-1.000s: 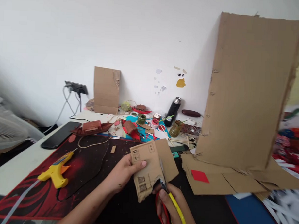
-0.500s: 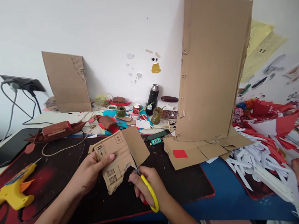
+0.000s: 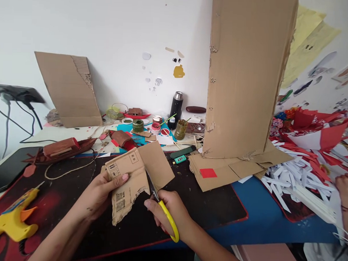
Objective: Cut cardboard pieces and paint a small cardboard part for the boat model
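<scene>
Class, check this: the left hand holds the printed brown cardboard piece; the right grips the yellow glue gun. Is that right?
Not quite: the head view shows the right hand gripping yellow-handled metal scissors; the left hand does hold the printed brown cardboard piece.

Yellow glue gun, black flask, white paper strips

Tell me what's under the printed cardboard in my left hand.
Past the torn edge of the printed cardboard, the dark mat shows below. Your left hand has its thumb on top; its other fingers are mostly covered, as is the mat directly underneath.
</scene>
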A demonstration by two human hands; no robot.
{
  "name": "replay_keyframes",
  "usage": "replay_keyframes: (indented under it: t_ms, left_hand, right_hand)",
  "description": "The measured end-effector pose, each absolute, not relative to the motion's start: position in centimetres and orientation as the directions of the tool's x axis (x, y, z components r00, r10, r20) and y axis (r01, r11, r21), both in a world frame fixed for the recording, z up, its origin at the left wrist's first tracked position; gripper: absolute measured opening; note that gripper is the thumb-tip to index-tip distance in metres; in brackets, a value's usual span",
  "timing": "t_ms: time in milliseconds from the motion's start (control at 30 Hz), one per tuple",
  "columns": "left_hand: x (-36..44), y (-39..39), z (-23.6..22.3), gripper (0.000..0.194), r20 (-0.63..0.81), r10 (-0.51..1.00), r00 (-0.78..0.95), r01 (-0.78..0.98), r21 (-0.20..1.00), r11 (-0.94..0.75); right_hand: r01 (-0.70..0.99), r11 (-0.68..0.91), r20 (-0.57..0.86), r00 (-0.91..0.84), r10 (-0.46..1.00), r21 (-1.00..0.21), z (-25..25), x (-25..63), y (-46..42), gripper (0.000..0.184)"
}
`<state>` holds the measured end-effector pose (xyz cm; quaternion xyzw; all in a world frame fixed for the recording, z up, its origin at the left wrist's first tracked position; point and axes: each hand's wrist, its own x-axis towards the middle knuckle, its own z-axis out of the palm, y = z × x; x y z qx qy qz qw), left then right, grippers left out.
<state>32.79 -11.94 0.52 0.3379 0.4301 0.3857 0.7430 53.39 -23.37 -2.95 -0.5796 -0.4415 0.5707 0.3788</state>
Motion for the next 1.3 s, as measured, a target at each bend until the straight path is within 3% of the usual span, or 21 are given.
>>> replay_keyframes:
  t_ms: [400,600,800,1133,1300]
  left_hand:
    - [32.2,-12.4,-0.5,0.053,-0.379,0.845,0.377,-0.184,0.864,0.47]
    - [33.3,-13.4,0.9,0.054,-0.401,0.851,0.338,-0.203,0.852,0.482]
    - [33.6,-13.5,1.4,0.048,-0.389,0.868,0.309,-0.185,0.871,0.455]
    - [32.4,-12.3,-0.1,0.051,-0.37,0.852,0.37,-0.181,0.871,0.457]
    - [32.8,-12.3,0.1,0.053,-0.403,0.857,0.322,-0.175,0.864,0.472]
  right_hand:
    - [-0.158,-0.314,-0.289,-0.162,0.944,-0.936,-3.7,53.5,-23.2,0.09]
    - [-0.134,-0.329,-0.304,-0.179,0.936,-0.935,-3.1,53.9,-23.3,0.089]
    - [-0.032,-0.375,-0.37,-0.097,0.924,-0.927,-3.1,53.9,-23.1,0.07]
    - [-0.038,-0.394,-0.393,-0.038,0.919,-0.918,-2.8,53.3,-22.8,0.056]
    - [-0.034,-0.377,-0.376,-0.031,0.926,-0.926,-3.0,53.3,-23.1,0.058]
